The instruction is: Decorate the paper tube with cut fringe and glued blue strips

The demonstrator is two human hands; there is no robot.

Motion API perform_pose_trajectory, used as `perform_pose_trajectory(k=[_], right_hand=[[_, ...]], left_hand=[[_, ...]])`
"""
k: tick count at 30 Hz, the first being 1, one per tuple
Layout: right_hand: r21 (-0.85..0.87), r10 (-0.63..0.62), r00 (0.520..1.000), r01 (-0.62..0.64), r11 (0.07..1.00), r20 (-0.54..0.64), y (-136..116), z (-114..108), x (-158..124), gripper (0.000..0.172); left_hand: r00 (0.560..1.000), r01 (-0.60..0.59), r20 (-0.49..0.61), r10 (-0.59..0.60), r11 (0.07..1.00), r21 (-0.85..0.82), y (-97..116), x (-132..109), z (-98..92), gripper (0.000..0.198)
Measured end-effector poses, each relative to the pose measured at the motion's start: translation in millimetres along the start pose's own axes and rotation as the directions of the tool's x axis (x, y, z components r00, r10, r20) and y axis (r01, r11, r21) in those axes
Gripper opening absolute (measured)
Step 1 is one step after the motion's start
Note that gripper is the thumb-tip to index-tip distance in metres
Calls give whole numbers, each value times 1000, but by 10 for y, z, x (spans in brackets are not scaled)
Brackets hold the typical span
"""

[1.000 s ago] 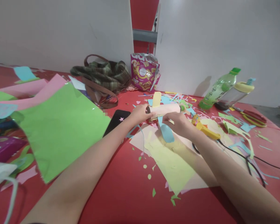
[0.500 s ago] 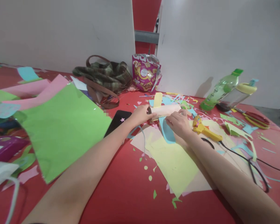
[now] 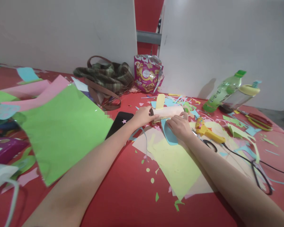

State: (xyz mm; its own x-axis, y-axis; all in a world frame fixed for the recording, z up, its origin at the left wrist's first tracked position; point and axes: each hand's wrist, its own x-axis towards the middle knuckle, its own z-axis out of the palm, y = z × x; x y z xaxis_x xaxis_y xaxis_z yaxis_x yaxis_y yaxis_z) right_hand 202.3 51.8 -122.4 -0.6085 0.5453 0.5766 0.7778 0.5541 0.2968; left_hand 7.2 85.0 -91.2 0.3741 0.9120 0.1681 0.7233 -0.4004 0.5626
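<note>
A pale pink paper tube (image 3: 169,111) lies sideways in the middle of the table. A rounded yellow paper tab (image 3: 160,101) stands up from its far side, and a rounded blue paper flap (image 3: 169,134) extends from its near side. My left hand (image 3: 144,115) is closed around the tube's left end, thumb on the near side. At the near right edge, my right hand (image 3: 181,126) has its bent fingers closed on the tube, over the top of the blue flap. My right fingertips are partly hidden.
A yellow glue gun (image 3: 210,134) with a black cable and scissors (image 3: 210,145) lie right of my hand. Yellow paper (image 3: 177,167) is nearer me; a black phone (image 3: 119,124) and green sheet (image 3: 68,132) are left. Bottles (image 3: 224,91) stand at the back right.
My right hand has slid slightly down and left along the tube's near edge, uncovering more of its right end. My left hand and the tube stay put.
</note>
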Motion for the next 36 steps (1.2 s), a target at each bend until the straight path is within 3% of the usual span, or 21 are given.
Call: perform_pose_trajectory(k=[20, 36], right_hand=[[96, 185, 980, -178, 979, -67, 9, -11, 83, 22], [137, 205, 976, -194, 971, -76, 7, -64, 84, 18]], left_hand=[[1000, 6, 1, -6, 1000, 5, 11, -9, -5, 43], [1000, 11, 12, -11, 1000, -2, -20, 4, 6, 41]])
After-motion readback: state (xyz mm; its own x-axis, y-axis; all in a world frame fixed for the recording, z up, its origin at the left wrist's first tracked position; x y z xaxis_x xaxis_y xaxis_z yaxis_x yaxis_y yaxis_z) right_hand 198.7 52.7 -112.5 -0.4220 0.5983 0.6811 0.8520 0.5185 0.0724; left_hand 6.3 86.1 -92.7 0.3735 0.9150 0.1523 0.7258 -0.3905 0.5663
